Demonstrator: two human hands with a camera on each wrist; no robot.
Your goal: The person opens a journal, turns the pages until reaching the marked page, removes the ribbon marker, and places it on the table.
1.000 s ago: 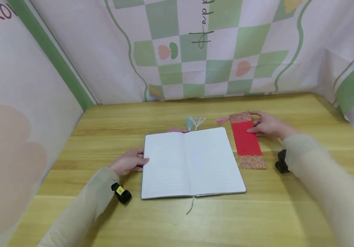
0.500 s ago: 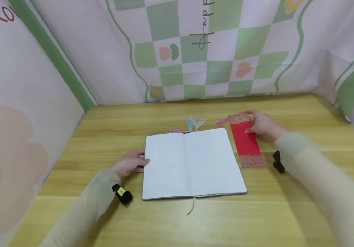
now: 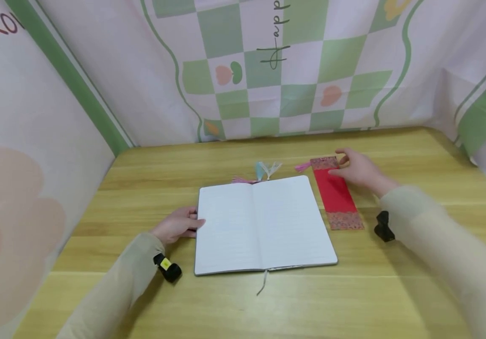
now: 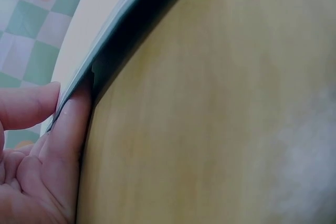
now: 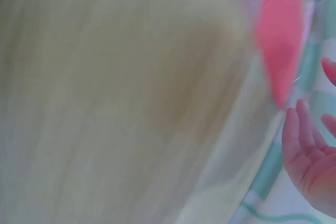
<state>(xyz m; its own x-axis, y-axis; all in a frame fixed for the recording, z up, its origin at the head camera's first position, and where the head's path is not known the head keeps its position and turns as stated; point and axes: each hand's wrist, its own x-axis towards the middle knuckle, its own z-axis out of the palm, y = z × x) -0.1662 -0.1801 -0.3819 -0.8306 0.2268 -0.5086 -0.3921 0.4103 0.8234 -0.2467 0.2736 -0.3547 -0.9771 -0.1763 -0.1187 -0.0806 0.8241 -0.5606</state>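
1. One hand, the left hand (image 3: 176,225), pinches the notebook's left edge: thumb on the page, a finger under the cover. A slack pinch could let that side drop.
2. Open at faintly lined pages, the notebook (image 3: 227,230) lies on the table (image 3: 268,320). Lifting only its left side might tip it or turn pages.
3. Beyond the notebook's far edge poke a pink tassel (image 3: 243,180), a blue tassel (image 3: 260,171) and a white tassel (image 3: 272,169); what they hang from is hidden. Sliding the notebook might drag or crumple them.
4. At the notebook's near edge trails a grey ribbon (image 3: 263,284), which could fold under if pulled nearer.
5. Just right of the notebook lies a red bookmark (image 3: 337,193).
6. Farthest right of the notebook, the right hand (image 3: 360,170) is partly spread over the bookmark's far end, apparently gripping nothing; contact I cannot tell. Fingertips missing the thin edge could merely push it along.
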